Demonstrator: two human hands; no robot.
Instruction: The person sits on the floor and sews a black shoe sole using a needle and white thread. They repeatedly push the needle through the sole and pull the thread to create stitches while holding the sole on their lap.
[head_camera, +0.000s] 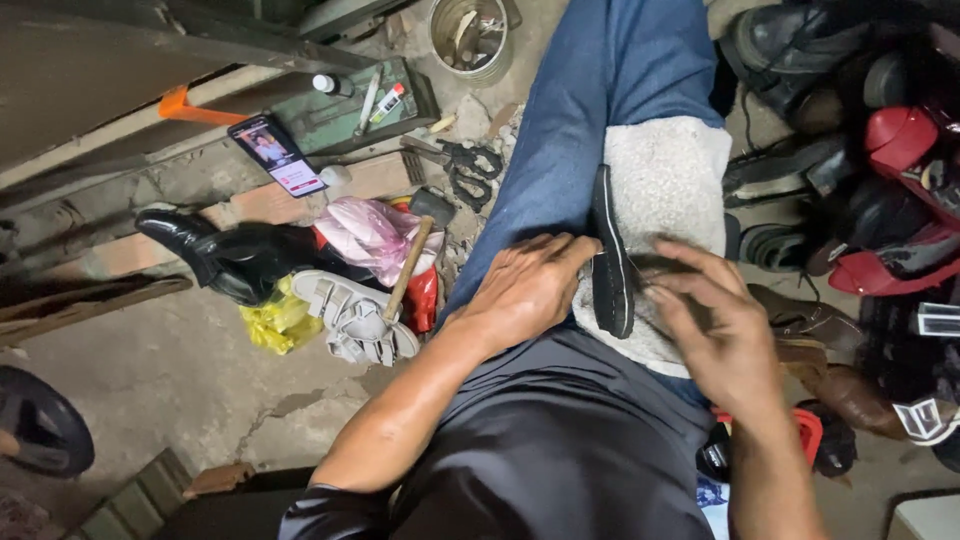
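Centre frame: black shoe sole (611, 258) on edge atop fleece pad (668, 190), lap-cushioned. Left hand (525, 288) grip clamped on it, steadying. Right hand (722, 335) blurred; grip state cannot be told.

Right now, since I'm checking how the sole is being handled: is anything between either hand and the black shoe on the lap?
Nothing visible. The left hand rests directly against the black shoe, which stands on edge on the pale fleecy cloth over the thigh. The right hand is at its other side; blur hides whether it touches.
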